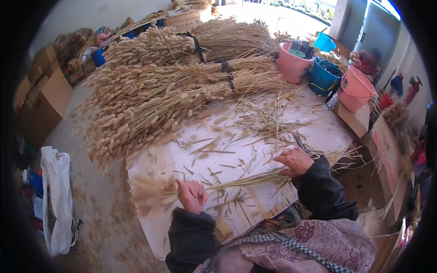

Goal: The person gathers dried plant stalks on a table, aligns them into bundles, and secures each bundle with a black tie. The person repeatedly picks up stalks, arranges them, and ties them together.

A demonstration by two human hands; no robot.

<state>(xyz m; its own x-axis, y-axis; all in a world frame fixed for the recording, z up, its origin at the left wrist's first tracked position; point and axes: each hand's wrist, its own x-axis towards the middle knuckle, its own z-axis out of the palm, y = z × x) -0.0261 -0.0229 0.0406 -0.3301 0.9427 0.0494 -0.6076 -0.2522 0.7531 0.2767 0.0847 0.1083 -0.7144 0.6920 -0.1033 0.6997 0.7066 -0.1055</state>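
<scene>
My left hand (193, 197) is closed around a small bunch of dried bunny-tail grass, just below its heads. The fluffy tan heads (148, 192) stick out to the left and look blurred. From that hand the stems (244, 181) run right, above the white tabletop (211, 163), and pass under my right hand (296, 163). My right hand's upper fingers are stretched out; whether its lower fingers grip the stems cannot be made out. Just beyond it lies a dark pointed tool, apparently scissors (301, 143), partly hidden by hand and sleeve.
Large tied bundles of bunny-tail grass (143, 99) cover the table's far left. Loose stem scraps (269, 124) litter the middle. Pink bucket (290, 65), blue bucket (322, 78) and another pink bucket (356, 88) stand at the right. A cardboard box (385, 163) is beside me. Two people sit farther off.
</scene>
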